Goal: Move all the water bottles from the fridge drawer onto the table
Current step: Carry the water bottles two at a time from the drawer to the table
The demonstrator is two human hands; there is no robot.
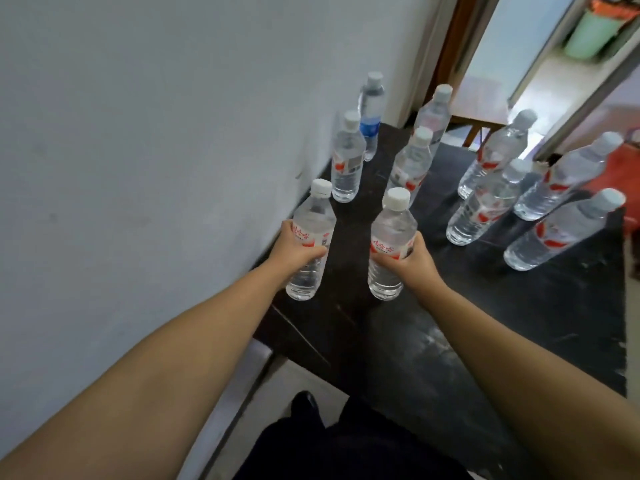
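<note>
My left hand [294, 249] grips a clear water bottle [313, 216] with a white cap and red label, upright at the left edge of the dark table [467, 323]. My right hand [410, 259] grips a second such bottle [393, 225], upright over the table's near middle. Whether either bottle's base touches the tabletop I cannot tell. Several more red-label bottles stand farther back, among them one by the wall [347, 161], one in the middle [412, 164] and one at the right [554, 233]. A blue-label bottle [371, 112] stands at the far left. The fridge drawer is out of view.
A grey wall [156, 133] runs along the table's left side. Beyond the table a doorway [519, 64] opens onto a lit room with a small wooden stool [479, 109]. Something red [620, 174] sits past the right edge. My dark trousers and shoe [304, 403] show below.
</note>
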